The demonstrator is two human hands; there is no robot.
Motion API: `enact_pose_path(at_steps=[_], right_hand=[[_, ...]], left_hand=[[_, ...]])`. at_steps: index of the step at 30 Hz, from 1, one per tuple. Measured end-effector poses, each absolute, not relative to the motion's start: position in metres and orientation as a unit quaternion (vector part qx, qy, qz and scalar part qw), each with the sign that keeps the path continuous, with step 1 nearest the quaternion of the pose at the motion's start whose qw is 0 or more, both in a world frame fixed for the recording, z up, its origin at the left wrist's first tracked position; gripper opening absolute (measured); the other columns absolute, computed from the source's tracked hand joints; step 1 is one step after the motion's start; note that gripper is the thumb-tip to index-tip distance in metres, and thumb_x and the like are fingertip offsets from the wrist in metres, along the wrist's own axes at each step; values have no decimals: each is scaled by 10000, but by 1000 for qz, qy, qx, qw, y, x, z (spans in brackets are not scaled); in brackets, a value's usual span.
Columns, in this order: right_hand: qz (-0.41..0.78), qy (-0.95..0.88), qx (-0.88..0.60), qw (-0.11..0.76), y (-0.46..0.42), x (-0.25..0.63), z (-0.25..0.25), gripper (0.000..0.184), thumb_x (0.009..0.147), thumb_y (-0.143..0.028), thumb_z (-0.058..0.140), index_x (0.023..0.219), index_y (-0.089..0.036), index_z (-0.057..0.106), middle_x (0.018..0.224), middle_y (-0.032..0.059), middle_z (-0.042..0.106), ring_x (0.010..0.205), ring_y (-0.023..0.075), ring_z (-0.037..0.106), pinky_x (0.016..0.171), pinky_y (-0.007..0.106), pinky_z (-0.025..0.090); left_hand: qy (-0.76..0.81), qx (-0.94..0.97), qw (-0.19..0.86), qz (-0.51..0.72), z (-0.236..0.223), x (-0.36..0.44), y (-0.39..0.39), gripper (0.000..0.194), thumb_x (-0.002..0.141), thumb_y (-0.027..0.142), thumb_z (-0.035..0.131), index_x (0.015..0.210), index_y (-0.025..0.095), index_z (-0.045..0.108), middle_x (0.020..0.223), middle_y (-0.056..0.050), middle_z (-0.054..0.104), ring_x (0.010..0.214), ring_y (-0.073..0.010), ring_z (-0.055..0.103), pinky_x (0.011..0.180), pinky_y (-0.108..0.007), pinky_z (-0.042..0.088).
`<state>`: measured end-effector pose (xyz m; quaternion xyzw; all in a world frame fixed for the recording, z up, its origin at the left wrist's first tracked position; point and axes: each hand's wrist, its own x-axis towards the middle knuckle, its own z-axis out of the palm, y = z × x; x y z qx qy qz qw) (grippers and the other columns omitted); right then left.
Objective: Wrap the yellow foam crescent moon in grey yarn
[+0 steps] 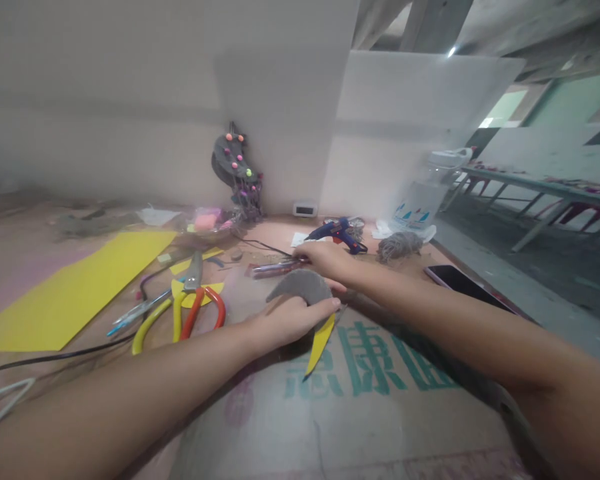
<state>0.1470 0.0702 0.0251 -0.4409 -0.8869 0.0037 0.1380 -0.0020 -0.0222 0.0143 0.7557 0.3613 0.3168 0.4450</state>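
Left hand (291,321) pinches grey felt-like crescent (307,285) centre-frame, likely steadying it; right hand (327,259) just beyond, finger opening and hold unclear.

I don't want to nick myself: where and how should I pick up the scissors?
Grip the scissors by the red and yellow handles, probably from above on the near side: the loops face you, the blades point away. Your left forearm is close, so shift it first.

Left forearm (155,393) and right forearm (455,323) showing bare, slim, smoothly widening from narrow wrists. Left hand (285,321) and right hand (327,260) also showing bare; left thumb (326,309) tapering toward rounded tip.
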Motion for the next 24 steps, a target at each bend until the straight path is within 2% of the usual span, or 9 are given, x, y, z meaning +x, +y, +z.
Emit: enact_pose_path(at_steps=[3,8,11,13,15,16,18,20,24], right_hand=[[30,-907,-397,134,79,116,26,276,909,-317,623,1161,-240,705,1143,55,732,1003,221,659,809,286,447],[67,-915,-368,150,78,125,25,289,938,-269,580,1191,-174,682,1138,84,719,980,198,654,848,294,476],[78,-917,-357,160,69,161,29,427,933,-261,586,1346,-152,589,1274,116,672,1093,198,635,914,295,478],[48,-893,-403,194,63,190,34,387,917,-302,610,1277,-165,644,1274,112,675,1113,215,631,936,308,474],[21,-850,-481,213,61,218,38,238,918,-303,579,1058,-185,732,1040,79,743,933,214,674,845,316,499],[12,-836,-502,220,61,231,39,234,925,-315,561,968,-174,743,953,89,745,884,230,675,822,337,502],[-7,-805,-541,242,64,252,38,243,918,-307,550,975,-159,735,969,116,741,891,261,675,815,371,506],[-9,-787,-562,256,69,263,34,298,899,-307,579,1112,-140,704,1110,150,722,938,271,677,835,381,513],[30,-780,-569,260,86,261,26,382,880,-329,627,1217,-151,663,1232,142,698,972,243,690,852,339,529]], left_hand=[[372,739,453,332,9,-1,-20,292,855,300,548,1107,229,677,1146,-30,727,1127,-238,638,1005,-330,470],[395,713,424,394,-5,-1,-17,233,877,358,531,1020,217,650,1051,-34,698,1082,-245,621,1032,-371,452],[392,688,450,412,-9,0,-16,292,935,427,473,1008,209,654,973,-35,703,1004,-240,641,960,-362,490],[400,674,468,408,-9,1,-18,368,942,505,475,1035,204,665,912,-37,713,925,-240,656,874,-350,518],[407,669,468,408,-6,0,-19,419,926,560,500,1035,197,679,890,-43,722,895,-241,664,837,-338,520],[408,672,463,409,-4,0,-20,433,918,576,514,1026,194,687,898,-46,728,901,-241,667,842,-333,515],[413,678,445,414,2,-2,-21,446,907,592,532,1010,194,705,930,-48,738,928,-239,671,875,-319,496],[448,666,423,419,11,-3,-22,448,902,598,536,989,202,726,896,-39,746,882,-231,673,855,-304,489],[535,603,407,429,25,-3,-23,439,870,571,587,687,185,690,682,-37,692,735,-222,638,754,-296,482]])
